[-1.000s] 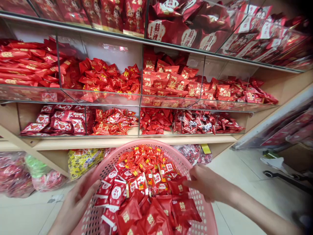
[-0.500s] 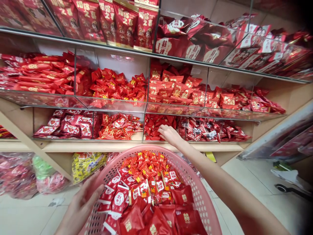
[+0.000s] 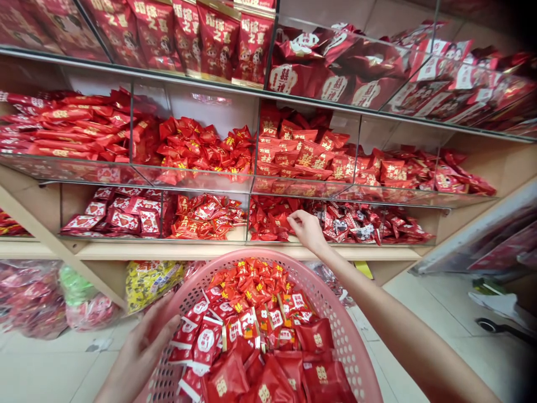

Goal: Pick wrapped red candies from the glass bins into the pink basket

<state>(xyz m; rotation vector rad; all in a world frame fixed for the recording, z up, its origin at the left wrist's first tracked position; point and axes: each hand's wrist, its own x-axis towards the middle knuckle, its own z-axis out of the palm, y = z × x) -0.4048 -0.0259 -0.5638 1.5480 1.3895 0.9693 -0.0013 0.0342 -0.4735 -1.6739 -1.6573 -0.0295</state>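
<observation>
A pink plastic basket (image 3: 356,341) with a perforated wall stands in front of me. It holds red wrapped sweets (image 3: 251,285) in several kinds, with larger dark red packets (image 3: 268,380) nearest me. My left hand (image 3: 142,347) grips the basket's left rim, thumb toward the inside and the other fingers partly hidden. My right hand (image 3: 308,229) is over the bottom shelf, finger and thumb pinched at a small red-wrapped candy (image 3: 279,221) on the pile there. The fingertips partly hide what is between them.
Clear dividers split the shelves (image 3: 201,251) into bins of red packets. A low clear lip (image 3: 201,179) fronts the middle shelf. Below are a yellow bag (image 3: 153,285) and other plastic bags (image 3: 29,299). At right, a dark wheeled object (image 3: 489,324) is on the tiled floor (image 3: 432,313).
My right hand has shifted slightly right over the bottom bin, its fingers now drawn together in a pinch. The left hand and the basket have hardly moved.
</observation>
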